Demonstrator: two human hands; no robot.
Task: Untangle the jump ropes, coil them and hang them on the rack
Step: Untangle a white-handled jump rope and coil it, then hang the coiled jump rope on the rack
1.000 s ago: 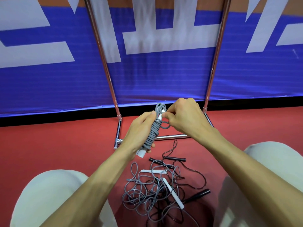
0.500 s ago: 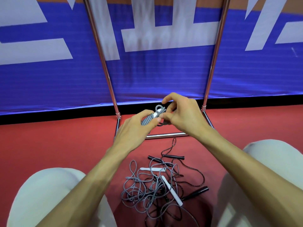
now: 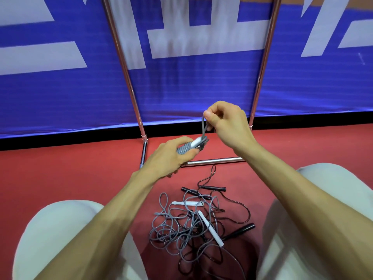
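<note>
The left hand (image 3: pixel 171 158) grips the coiled grey rope (image 3: pixel 186 147). Just above it, the right hand (image 3: pixel 228 126) pinches the rope's loop (image 3: pixel 203 128).

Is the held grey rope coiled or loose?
Coiled: grey rope wraps its white handle in the left hand; right hand pinches one loop.

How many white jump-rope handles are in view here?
3. One white handle pokes from the grey coiled rope in the left hand; a far handle and a near handle lie in the tangle on the floor. Others may be hidden.
</note>
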